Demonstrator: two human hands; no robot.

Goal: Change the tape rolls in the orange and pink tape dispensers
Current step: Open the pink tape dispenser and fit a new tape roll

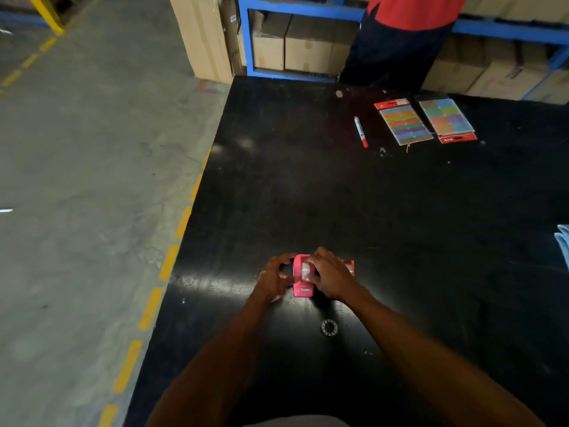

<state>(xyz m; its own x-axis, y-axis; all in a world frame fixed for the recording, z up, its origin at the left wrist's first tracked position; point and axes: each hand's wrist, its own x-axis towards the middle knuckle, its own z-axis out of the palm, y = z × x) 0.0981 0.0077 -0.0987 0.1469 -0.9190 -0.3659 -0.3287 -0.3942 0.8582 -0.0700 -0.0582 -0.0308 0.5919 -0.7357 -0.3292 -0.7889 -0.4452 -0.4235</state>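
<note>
Pink tape dispenser [303, 283] on the black bench [400, 211], low and just right of centre in the frame, cutter end toward the camera. Whitish tape roll [305, 270] seated in its well, partly covered. Left hand [275, 280] cupped against the dispenser's left side, fingers curled, steadying the body; right hand [331, 277] arched over the top with fingertips down at the roll. Whether those fingertips actually pinch the roll or only rest on it: cannot tell, the contact being hidden under the knuckles. Orange tape dispenser [349, 268] just beside on the right, mostly hidden behind the right hand, only a sliver showing.

Likely step: seating or lifting the roll in the pink body. Best done with the left hand pinning the base flat to the bench while the right moves the roll straight along its slot, not at a slant, keeping fingertips clear of the serrated cutter at the near end.

Small ring-shaped tape core [329, 327] lying lower in the frame, apart from the dispensers, close to the right forearm and easy to sweep off. Nothing else crowding the work. Far off at upper right: red marker [360, 131] and two packs of coloured labels [405, 124], [447, 117]. Blue cloth edge [563, 245] at the right border. Person in red and dark clothing [403, 35] standing at the bench's far side, before blue shelving [246, 38] with cardboard boxes [304, 50].
</note>
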